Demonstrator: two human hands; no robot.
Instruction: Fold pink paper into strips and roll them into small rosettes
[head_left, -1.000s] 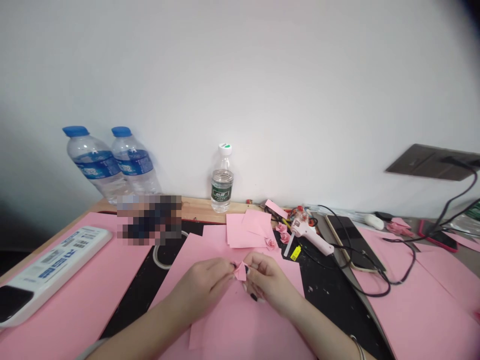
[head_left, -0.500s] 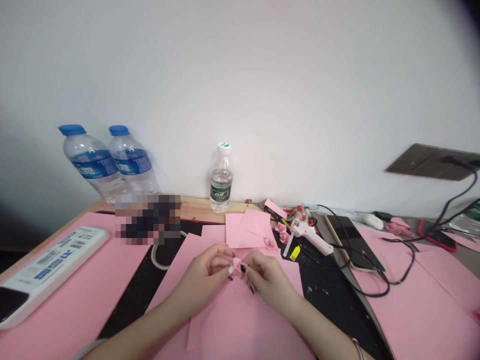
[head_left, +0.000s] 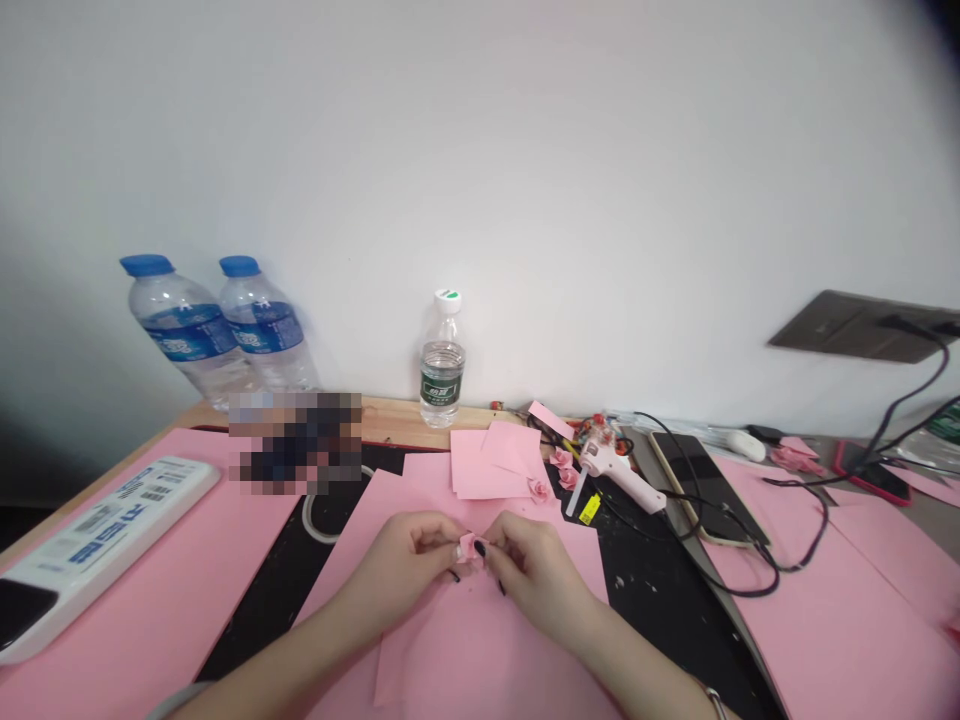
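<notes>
A small pink paper rose (head_left: 469, 547) is pinched between the fingertips of both hands over the pink paper sheets (head_left: 495, 640). My left hand (head_left: 421, 548) grips its left side, thumb and fingers closed. On the opposite side my right hand (head_left: 525, 555) is closed on it too, a dark thumbnail against the petals. Part of the rose is hidden behind the fingers. Just beyond my right hand lie several finished-looking paper roses (head_left: 538, 489) and a pale pink glue gun (head_left: 619, 475). Small pink paper squares (head_left: 487, 470) lie behind the hands.
Two large water bottles (head_left: 187, 340) and a smaller bottle (head_left: 442, 375) stand by the wall. A tape roll (head_left: 309, 520) is at left, near a long white device (head_left: 112, 550). Black cables (head_left: 739, 588) cross a phone (head_left: 705, 485) on the right. A wall socket (head_left: 862, 325) is above.
Both hands have moved slightly down with the rose, which is turned a little so its petals face more toward me. Other things stay in place; the view has tipped slightly.
</notes>
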